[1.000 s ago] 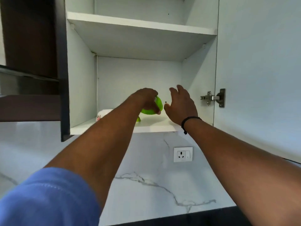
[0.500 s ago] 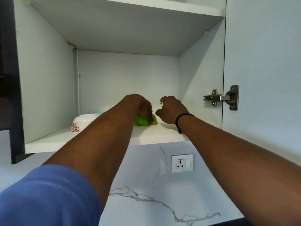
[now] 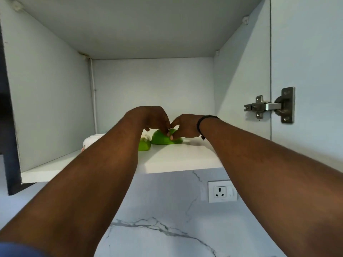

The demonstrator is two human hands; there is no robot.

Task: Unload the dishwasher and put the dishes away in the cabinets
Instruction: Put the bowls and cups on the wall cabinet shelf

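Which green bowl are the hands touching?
The right-hand green bowl, upside down under both hands. The other green one sits untouched beside it.

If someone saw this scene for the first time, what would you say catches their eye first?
The bright green bowl on the lower cabinet shelf stands out, lying upside down with the left hand and right hand both touching it from above. A second green piece sits just to its left, and a white bowl farther left. The steel door hinge gleams at the right.
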